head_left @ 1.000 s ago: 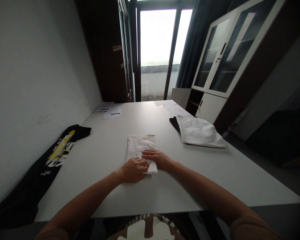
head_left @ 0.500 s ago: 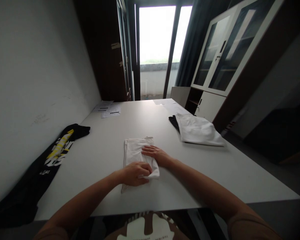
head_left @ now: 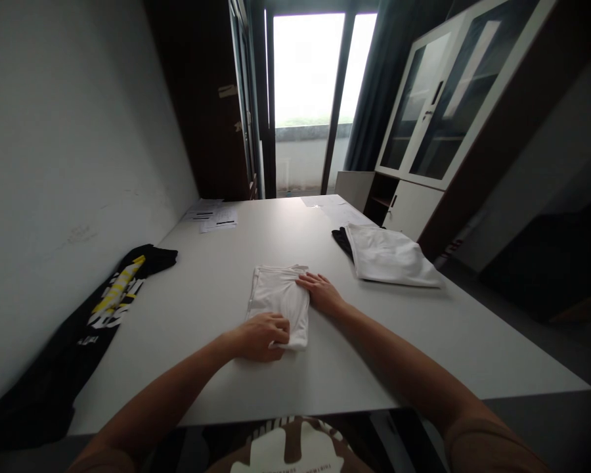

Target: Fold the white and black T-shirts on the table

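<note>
Broadly, the counter (head_left: 201, 295) carries a black garment (head_left: 91, 328) along its left side, a larger white garment (head_left: 394, 256) at right, and the folded white cloth (head_left: 276, 292) in the near middle. To handle this fold well, keep the layers anchored on the right, draw the near edge straight without lifting the stack, and ease out the creases running across the top. The right hand (head_left: 324, 294) lies flat over the cloth's far right edge, fingers extended and nearly together. The left hand (head_left: 263, 336) has its fingers curled, apparently pinching the near edge.
</note>
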A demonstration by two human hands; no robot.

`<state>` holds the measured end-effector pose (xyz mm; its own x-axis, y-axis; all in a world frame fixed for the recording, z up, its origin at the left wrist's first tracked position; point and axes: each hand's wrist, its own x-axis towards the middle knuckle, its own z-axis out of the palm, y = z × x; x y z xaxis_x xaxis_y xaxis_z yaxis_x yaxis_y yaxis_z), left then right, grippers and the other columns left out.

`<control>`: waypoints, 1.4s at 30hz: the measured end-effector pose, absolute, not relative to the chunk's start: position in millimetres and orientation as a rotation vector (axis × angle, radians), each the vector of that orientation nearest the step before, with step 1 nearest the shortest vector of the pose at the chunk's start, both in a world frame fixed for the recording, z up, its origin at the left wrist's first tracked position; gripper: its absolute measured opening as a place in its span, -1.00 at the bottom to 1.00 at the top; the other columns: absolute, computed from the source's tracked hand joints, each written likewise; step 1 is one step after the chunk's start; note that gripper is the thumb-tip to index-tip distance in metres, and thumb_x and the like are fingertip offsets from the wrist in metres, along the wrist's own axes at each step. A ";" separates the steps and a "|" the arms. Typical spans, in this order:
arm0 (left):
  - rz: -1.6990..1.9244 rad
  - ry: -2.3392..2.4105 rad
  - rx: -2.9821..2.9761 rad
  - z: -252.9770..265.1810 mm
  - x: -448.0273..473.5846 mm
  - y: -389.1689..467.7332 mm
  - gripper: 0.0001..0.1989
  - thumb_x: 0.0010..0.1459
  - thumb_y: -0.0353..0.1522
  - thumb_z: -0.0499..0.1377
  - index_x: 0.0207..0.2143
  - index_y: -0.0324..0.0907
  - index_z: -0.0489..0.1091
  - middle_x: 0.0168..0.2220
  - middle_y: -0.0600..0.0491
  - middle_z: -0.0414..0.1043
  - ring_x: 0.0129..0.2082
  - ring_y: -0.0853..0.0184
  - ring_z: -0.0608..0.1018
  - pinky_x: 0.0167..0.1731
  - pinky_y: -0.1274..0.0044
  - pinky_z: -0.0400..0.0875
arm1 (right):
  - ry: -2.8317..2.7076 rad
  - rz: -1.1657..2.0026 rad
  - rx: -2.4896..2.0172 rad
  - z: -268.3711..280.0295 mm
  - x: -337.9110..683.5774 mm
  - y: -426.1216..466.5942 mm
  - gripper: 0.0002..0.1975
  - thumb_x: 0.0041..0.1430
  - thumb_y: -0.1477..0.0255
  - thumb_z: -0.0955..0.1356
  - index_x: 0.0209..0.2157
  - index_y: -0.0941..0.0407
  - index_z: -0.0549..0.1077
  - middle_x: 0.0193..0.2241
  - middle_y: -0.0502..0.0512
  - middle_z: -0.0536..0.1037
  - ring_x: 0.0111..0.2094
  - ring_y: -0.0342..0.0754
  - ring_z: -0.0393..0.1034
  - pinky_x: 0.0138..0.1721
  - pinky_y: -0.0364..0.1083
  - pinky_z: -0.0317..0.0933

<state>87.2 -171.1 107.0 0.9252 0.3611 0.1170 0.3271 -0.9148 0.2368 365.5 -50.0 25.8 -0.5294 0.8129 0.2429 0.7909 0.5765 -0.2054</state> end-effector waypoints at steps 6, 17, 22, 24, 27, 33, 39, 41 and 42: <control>0.343 0.533 2.814 103.2 91.7 -175.1 -0.94 0.26 -0.34 0.24 -0.29 -0.12 0.43 -0.08 0.01 0.52 -0.05 0.24 0.52 0.05 0.42 0.35 | -2.347 0.039 -1.372 32.9 368.7 -51.9 -0.54 0.39 0.49 0.20 0.24 0.02 0.44 0.28 0.14 0.38 0.36 0.12 0.15 0.37 0.24 0.00; 0.336 0.411 2.731 90.6 100.1 -179.6 -0.57 0.31 -0.18 0.22 0.19 -0.04 0.35 0.31 -0.05 0.32 0.34 0.13 0.31 0.39 0.18 0.00 | -2.597 0.302 -0.965 34.5 327.5 -74.6 -0.53 0.49 0.25 0.20 0.36 -0.06 0.30 0.40 0.09 0.18 0.43 0.13 -0.02 0.41 0.26 -0.12; 0.293 0.465 2.746 85.0 100.2 -179.6 -0.57 0.39 -0.15 0.13 0.26 0.03 0.32 0.37 0.01 0.25 0.41 0.14 0.22 0.41 0.15 -0.05 | -2.651 0.296 -1.030 31.2 329.8 -59.7 -0.45 0.47 0.18 0.23 0.41 -0.05 0.21 0.44 0.11 0.03 0.46 0.17 -0.12 0.43 0.25 -0.18; 0.290 0.478 2.752 84.4 101.0 -179.6 -0.57 0.42 -0.14 0.09 0.27 0.03 0.32 0.38 0.01 0.24 0.42 0.14 0.19 0.41 0.16 -0.04 | -2.659 0.292 -1.034 31.4 330.1 -52.9 -0.44 0.47 0.17 0.23 0.41 -0.05 0.20 0.44 0.12 0.03 0.45 0.17 -0.11 0.43 0.24 -0.18; 0.286 0.496 2.764 83.3 103.7 -180.6 -0.53 0.42 -0.10 0.07 0.31 0.01 0.28 0.40 0.00 0.19 0.45 0.12 0.12 0.42 0.13 -0.08 | -2.662 0.284 -1.072 31.8 328.1 -42.8 -0.43 0.47 0.16 0.22 0.42 -0.04 0.19 0.44 0.11 0.04 0.46 0.15 -0.11 0.44 0.22 -0.20; 0.232 0.556 2.814 78.8 110.8 -184.0 -0.40 0.40 -0.05 0.06 0.40 -0.01 0.15 0.45 -0.05 0.06 0.46 0.04 0.06 0.40 0.03 -0.11 | -2.648 0.275 -1.160 29.6 320.2 -19.7 -0.42 0.48 0.12 0.18 0.42 -0.03 0.17 0.44 0.12 0.03 0.46 0.16 -0.14 0.43 0.23 -0.19; 0.214 0.530 2.838 79.2 112.5 -186.4 -0.33 0.39 -0.02 0.06 0.43 -0.07 0.09 0.46 -0.13 0.02 0.46 0.02 0.06 0.40 0.01 -0.13 | -2.689 0.274 -1.133 28.0 319.8 4.3 -0.44 0.50 0.18 0.16 0.43 0.00 0.15 0.43 0.12 0.05 0.46 0.13 -0.14 0.43 0.22 -0.18; 0.206 0.468 2.832 81.3 112.6 -188.6 -0.31 0.39 -0.02 0.06 0.44 -0.10 0.06 0.45 -0.13 0.04 0.46 0.05 0.09 0.41 0.05 -0.15 | -2.680 0.271 -1.119 29.7 318.6 6.7 -0.44 0.50 0.19 0.16 0.43 0.03 0.16 0.43 0.15 0.07 0.46 0.13 -0.12 0.43 0.23 -0.18; 0.201 0.435 2.828 82.5 112.8 -189.9 -0.29 0.40 -0.02 0.05 0.45 -0.12 0.04 0.45 -0.13 0.04 0.46 0.07 0.09 0.42 0.07 -0.15 | -2.671 0.269 -1.114 31.1 316.6 5.5 -0.44 0.50 0.20 0.15 0.42 0.05 0.17 0.42 0.17 0.08 0.46 0.13 -0.12 0.43 0.23 -0.19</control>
